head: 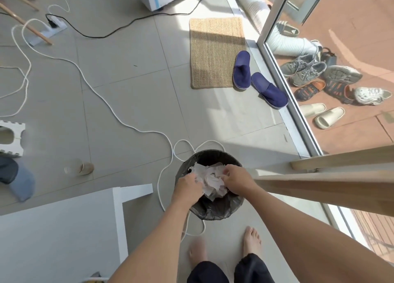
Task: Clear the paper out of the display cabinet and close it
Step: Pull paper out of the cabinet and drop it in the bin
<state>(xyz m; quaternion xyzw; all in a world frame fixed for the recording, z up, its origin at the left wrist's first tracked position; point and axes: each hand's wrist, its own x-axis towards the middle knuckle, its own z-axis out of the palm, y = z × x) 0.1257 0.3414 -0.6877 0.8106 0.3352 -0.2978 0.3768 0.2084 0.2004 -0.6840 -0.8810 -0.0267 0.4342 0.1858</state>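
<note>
A wad of crumpled white paper (210, 181) sits in the mouth of a round bin lined with a black bag (215, 208) on the floor in front of my bare feet. My left hand (187, 188) grips the paper's left side, fingers curled into it. My right hand (236, 180) clutches its right side from above. Both hands press on the paper over the bin's opening. A wooden frame with glass (332, 184), possibly part of the cabinet, juts in from the right; the cabinet itself cannot be made out.
A white cable (119, 120) loops across the tiled floor and around the bin. A white table (64, 229) stands at the lower left. Blue slippers (251, 76) and a woven mat (215, 52) lie ahead; a glass door and shoes are at the right.
</note>
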